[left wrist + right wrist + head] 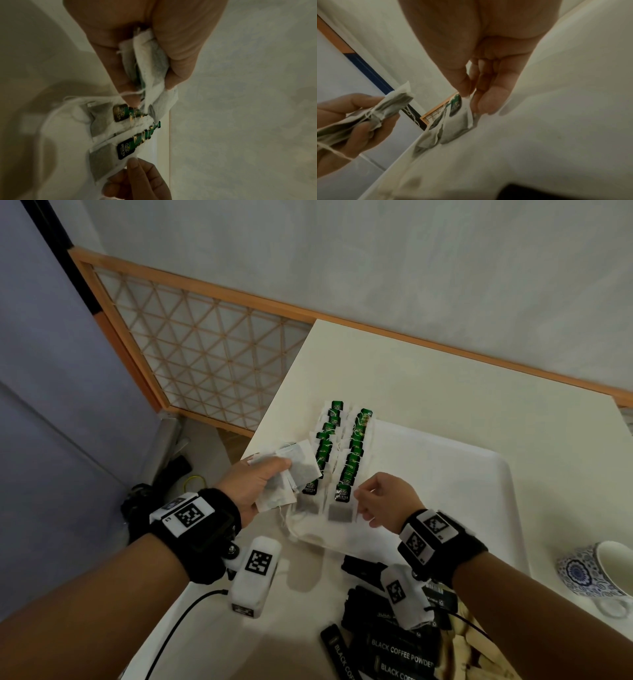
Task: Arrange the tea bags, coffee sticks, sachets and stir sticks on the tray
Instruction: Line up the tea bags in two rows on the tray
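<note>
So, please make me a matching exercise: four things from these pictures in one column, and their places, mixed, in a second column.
Things:
1. bundle of tea bags
2. nearest tea bag of the right row
3. black coffee sticks
4. patterned cup

Places:
A. near table edge, before the tray
B. gripped in the left hand
C. right of the tray
D. at the right hand fingertips

Pairs: 1-B, 2-D, 3-A, 4-C
</note>
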